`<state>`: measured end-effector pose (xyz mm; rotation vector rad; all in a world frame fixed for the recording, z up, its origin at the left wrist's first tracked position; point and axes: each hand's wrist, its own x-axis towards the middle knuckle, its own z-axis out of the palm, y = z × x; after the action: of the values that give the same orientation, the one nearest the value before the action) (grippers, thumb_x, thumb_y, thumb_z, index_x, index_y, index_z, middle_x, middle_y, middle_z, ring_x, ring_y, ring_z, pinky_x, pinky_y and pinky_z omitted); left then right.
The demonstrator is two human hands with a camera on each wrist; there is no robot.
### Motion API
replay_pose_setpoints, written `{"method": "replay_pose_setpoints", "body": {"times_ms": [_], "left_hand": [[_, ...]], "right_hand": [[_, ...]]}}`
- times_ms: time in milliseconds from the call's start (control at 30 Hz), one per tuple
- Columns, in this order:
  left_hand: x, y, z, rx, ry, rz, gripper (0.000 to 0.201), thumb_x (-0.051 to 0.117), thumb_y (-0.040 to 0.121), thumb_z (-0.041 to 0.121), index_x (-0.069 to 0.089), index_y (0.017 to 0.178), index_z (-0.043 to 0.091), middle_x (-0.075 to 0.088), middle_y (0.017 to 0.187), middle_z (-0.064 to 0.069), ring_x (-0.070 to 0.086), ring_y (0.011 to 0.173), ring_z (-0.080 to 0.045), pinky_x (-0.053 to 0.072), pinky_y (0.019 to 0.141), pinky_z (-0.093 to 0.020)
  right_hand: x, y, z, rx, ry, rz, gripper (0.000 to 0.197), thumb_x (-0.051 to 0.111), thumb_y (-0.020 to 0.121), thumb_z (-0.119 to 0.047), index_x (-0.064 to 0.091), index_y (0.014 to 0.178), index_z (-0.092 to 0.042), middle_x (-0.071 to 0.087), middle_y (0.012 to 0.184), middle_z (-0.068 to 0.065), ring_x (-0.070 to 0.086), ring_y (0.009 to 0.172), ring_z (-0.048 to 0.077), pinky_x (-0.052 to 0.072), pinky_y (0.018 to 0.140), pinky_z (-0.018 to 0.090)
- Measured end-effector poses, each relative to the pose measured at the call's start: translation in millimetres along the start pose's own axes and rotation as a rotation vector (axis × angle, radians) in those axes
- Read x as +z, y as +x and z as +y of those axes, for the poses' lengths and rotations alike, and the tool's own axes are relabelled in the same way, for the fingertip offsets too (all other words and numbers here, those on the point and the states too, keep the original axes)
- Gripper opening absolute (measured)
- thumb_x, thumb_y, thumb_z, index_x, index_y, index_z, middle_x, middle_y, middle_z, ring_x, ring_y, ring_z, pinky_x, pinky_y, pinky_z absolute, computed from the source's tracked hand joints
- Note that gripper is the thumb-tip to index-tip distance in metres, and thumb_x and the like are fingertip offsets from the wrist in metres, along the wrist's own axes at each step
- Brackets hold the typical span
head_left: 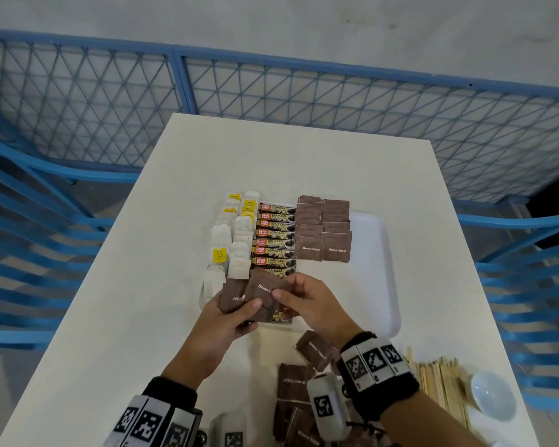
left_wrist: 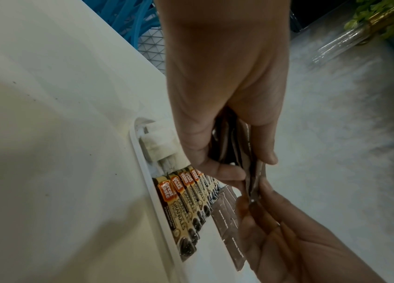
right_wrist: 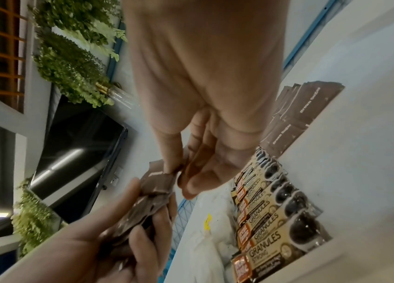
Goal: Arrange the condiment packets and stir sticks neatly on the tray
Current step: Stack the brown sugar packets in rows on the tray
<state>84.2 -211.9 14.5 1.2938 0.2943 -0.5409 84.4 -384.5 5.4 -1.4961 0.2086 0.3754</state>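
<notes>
A white tray [head_left: 373,240] on the table holds rows of tea bags [head_left: 236,233], coffee granule sticks [head_left: 275,235] and brown sugar packets [head_left: 323,230]. Just above the tray's near end, my left hand [head_left: 233,314] grips a small stack of brown sugar packets [head_left: 239,296]. My right hand [head_left: 307,296] pinches the top packet [head_left: 265,290] of that stack by its right edge. In the right wrist view its thumb and fingers [right_wrist: 191,181] close on the packet [right_wrist: 157,183]. More loose brown sugar packets [head_left: 315,350] lie on the table near my right wrist. Wooden stir sticks [head_left: 439,382] lie in a pile at the lower right.
A small white bowl [head_left: 492,396] sits beside the stir sticks near the table's right edge. Blue mesh fencing [head_left: 271,91] surrounds the white table [head_left: 271,162]. The tray's right half is bare.
</notes>
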Motion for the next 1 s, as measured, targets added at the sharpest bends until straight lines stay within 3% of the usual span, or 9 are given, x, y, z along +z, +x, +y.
{"method": "replay_pose_setpoints", "body": {"times_ms": [233, 333, 467, 600, 667, 767, 867, 1000], "left_hand": [[-3.3, 0.9, -1.4, 0.004, -0.021, 0.017, 0.021, 0.06, 0.086, 0.0, 0.063, 0.098, 0.017, 0.074, 0.084, 0.004, 0.069, 0.075, -0.008, 0.054, 0.06, -0.021], [-4.6, 1.0, -2.1, 0.002, -0.02, 0.025, 0.021, 0.06, 0.086, 0.0, 0.063, 0.097, 0.018, 0.074, 0.083, 0.006, 0.069, 0.074, -0.007, 0.054, 0.06, -0.02], [-3.7, 1.7, -3.2, -0.014, -0.023, 0.041, 0.02, 0.06, 0.085, 0.001, 0.064, 0.097, 0.016, 0.074, 0.085, 0.002, 0.069, 0.074, -0.009, 0.053, 0.059, -0.02], [-2.4, 2.1, -2.3, -0.023, -0.021, 0.046, 0.02, 0.06, 0.085, 0.0, 0.064, 0.098, 0.015, 0.074, 0.083, 0.002, 0.069, 0.073, -0.009, 0.053, 0.058, -0.02], [-2.6, 1.5, -1.2, -0.025, -0.021, 0.048, 0.019, 0.06, 0.086, 0.0, 0.063, 0.098, 0.015, 0.074, 0.084, 0.001, 0.069, 0.074, -0.01, 0.053, 0.059, -0.02], [-3.5, 0.9, 0.3, -0.027, -0.019, 0.06, 0.02, 0.06, 0.086, 0.0, 0.063, 0.098, 0.015, 0.073, 0.089, -0.001, 0.068, 0.079, -0.014, 0.054, 0.06, -0.021], [-4.1, 0.5, 1.1, -0.032, -0.017, 0.067, 0.021, 0.06, 0.086, 0.001, 0.063, 0.1, 0.016, 0.072, 0.092, -0.002, 0.067, 0.083, -0.016, 0.054, 0.06, -0.021], [-4.5, 0.2, 1.4, -0.034, -0.017, 0.072, 0.022, 0.059, 0.087, 0.002, 0.063, 0.103, 0.016, 0.072, 0.094, -0.003, 0.068, 0.083, -0.015, 0.054, 0.059, -0.02]], "right_hand": [[-35.7, 7.7, -0.2, 0.035, 0.08, 0.178, 0.011, 0.056, 0.089, 0.001, 0.062, 0.092, -0.008, 0.064, 0.08, 0.005, 0.062, 0.067, 0.013, 0.053, 0.06, 0.021], [-65.0, 18.6, 4.7, 0.064, -0.014, 0.346, 0.011, 0.057, 0.089, -0.001, 0.063, 0.086, -0.01, 0.064, 0.081, 0.005, 0.059, 0.071, 0.015, 0.051, 0.06, 0.02], [-104.6, 35.9, 14.5, 0.08, -0.212, 0.532, 0.006, 0.061, 0.087, -0.004, 0.063, 0.093, -0.003, 0.061, 0.075, 0.001, 0.057, 0.07, 0.016, 0.049, 0.061, 0.022], [-126.1, 47.9, 19.4, 0.077, -0.386, 0.603, 0.007, 0.064, 0.085, -0.008, 0.06, 0.082, -0.013, 0.058, 0.067, -0.005, 0.057, 0.075, 0.02, 0.046, 0.07, 0.025], [-129.8, 51.6, 19.9, 0.082, -0.439, 0.629, 0.004, 0.064, 0.085, -0.01, 0.061, 0.084, -0.011, 0.059, 0.066, -0.003, 0.056, 0.075, 0.02, 0.043, 0.066, 0.02], [-130.2, 58.2, 21.3, 0.103, -0.5, 0.646, 0.008, 0.065, 0.084, -0.016, 0.063, 0.091, -0.013, 0.067, 0.079, 0.005, 0.059, 0.079, 0.019, 0.043, 0.069, 0.023], [-126.9, 63.2, 20.2, 0.106, -0.519, 0.657, 0.013, 0.065, 0.084, -0.017, 0.062, 0.095, -0.012, 0.065, 0.081, 0.006, 0.057, 0.073, 0.019, 0.042, 0.059, 0.019], [-123.6, 66.7, 17.9, 0.104, -0.536, 0.667, 0.015, 0.066, 0.084, -0.018, 0.06, 0.095, -0.011, 0.063, 0.08, 0.005, 0.057, 0.075, 0.019, 0.041, 0.06, 0.019]]}}
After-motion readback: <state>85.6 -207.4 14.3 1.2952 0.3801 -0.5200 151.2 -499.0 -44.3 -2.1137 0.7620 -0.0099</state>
